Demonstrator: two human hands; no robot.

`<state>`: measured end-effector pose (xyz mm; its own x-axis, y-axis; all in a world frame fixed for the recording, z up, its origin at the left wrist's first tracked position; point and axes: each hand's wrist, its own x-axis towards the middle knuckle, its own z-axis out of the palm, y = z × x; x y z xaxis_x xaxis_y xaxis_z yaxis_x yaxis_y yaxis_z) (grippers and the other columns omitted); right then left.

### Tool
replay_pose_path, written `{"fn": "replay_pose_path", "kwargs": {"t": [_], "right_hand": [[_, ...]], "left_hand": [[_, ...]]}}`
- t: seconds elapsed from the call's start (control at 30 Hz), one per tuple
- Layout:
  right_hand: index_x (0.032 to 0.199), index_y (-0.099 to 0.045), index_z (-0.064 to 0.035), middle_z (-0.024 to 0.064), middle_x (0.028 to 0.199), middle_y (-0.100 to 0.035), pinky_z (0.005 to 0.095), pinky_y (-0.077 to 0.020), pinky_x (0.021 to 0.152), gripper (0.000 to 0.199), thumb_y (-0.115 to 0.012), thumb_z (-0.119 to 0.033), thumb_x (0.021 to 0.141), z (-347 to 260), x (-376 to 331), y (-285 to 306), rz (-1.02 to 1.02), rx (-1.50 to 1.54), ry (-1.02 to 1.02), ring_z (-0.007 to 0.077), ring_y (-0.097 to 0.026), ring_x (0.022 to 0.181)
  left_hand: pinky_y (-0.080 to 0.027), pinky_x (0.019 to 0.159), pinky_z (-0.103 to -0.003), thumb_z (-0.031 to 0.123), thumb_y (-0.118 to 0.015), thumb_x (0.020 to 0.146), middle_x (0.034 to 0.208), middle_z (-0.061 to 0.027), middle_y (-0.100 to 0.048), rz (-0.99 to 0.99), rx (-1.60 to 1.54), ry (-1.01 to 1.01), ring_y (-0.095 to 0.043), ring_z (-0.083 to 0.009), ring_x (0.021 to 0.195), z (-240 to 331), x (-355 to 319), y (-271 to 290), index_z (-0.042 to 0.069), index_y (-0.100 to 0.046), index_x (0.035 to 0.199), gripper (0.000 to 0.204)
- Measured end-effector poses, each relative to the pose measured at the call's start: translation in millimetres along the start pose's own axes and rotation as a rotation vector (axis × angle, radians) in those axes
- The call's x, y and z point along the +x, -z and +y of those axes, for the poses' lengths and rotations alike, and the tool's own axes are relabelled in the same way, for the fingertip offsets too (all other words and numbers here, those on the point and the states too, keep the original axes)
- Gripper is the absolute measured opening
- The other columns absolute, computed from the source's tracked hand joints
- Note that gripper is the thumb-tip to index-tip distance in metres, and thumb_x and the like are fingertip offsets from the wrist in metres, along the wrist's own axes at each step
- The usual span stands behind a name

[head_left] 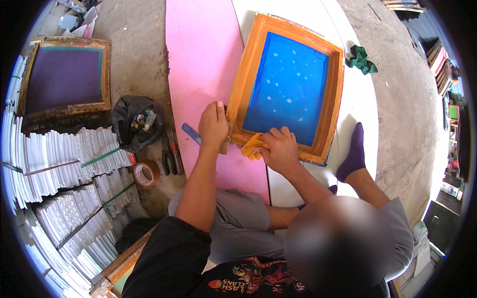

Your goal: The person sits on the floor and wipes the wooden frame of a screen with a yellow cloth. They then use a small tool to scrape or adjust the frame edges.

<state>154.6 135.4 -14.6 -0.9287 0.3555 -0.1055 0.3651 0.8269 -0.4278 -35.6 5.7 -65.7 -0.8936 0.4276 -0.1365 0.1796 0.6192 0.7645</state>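
A wooden screen frame point(237, 84) with orange-stained wood and a blue mesh point(288, 84) lies on a pink board point(203, 54) and a white board point(360, 104). My left hand point(213, 125) grips the frame's near left edge. My right hand point(280, 149) is closed on a crumpled yellow cloth point(252, 146), which it presses against the inside of the frame's near edge. A blue stick point(190, 133) lies on the pink board just left of my left hand.
A green cloth point(361, 59) lies right of the frame. A foot in a purple sock point(354, 151) rests on the white board. On the concrete floor to the left are a black bag point(136, 121), pliers point(169, 160), a tape roll point(145, 174), tied white paper stacks point(64, 164) and a purple-meshed frame point(64, 77).
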Motion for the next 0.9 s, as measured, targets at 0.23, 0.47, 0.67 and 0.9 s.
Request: {"fn": "replay_pose_path", "kwargs": {"t": [0.23, 0.47, 0.67, 0.9], "right_hand": [[0.096, -0.082, -0.0168, 0.0009, 0.095, -0.064, 0.0433, -0.0461, 0.082, 0.027, -0.085, -0.035, 0.077, 9.9, -8.7, -4.4, 0.177, 0.028, 0.014, 0.0267, -0.057, 0.097], [0.09, -0.084, -0.0208, -0.0018, 0.092, -0.063, 0.044, -0.0452, 0.084, 0.022, -0.084, -0.039, 0.078, 10.4, -8.9, -9.0, 0.205, -0.002, -0.064, 0.0245, -0.057, 0.098], [0.091, -0.083, -0.0213, -0.0016, 0.092, -0.062, 0.0441, -0.043, 0.09, 0.023, -0.083, -0.041, 0.079, 62.5, -54.5, 20.3, 0.164, -0.106, -0.084, 0.0241, -0.057, 0.099], [0.101, -0.082, -0.0198, 0.0028, 0.108, -0.061, 0.0459, -0.0406, 0.096, 0.025, -0.081, -0.039, 0.084, 102.7, -99.0, 54.0, 0.059, -0.222, -0.167, 0.0267, -0.055, 0.107]], "left_hand": [[-0.049, 0.079, -0.056, 0.037, -0.038, 0.112, 0.097, -0.0217, -0.071, 0.034, 0.067, -0.029, -0.065, -0.0464, 0.094, -3.8, 1.1, -8.0, 0.003, -0.067, 0.098, 0.047], [-0.049, 0.078, -0.056, 0.039, -0.037, 0.113, 0.094, -0.0225, -0.07, 0.051, 0.067, -0.038, -0.065, -0.0473, 0.092, -2.0, -0.7, -5.4, 0.003, -0.066, 0.096, 0.049], [-0.049, 0.078, -0.056, 0.039, -0.037, 0.113, 0.093, -0.0235, -0.07, 0.053, 0.068, -0.057, -0.065, -0.0476, 0.091, -4.2, -0.2, -6.3, 0.002, -0.067, 0.097, 0.05], [-0.05, 0.08, -0.055, 0.037, -0.037, 0.113, 0.094, -0.0237, -0.071, 0.059, 0.083, -0.067, -0.066, -0.0474, 0.092, -5.6, 0.0, -5.8, 0.002, -0.067, 0.097, 0.049]]}}
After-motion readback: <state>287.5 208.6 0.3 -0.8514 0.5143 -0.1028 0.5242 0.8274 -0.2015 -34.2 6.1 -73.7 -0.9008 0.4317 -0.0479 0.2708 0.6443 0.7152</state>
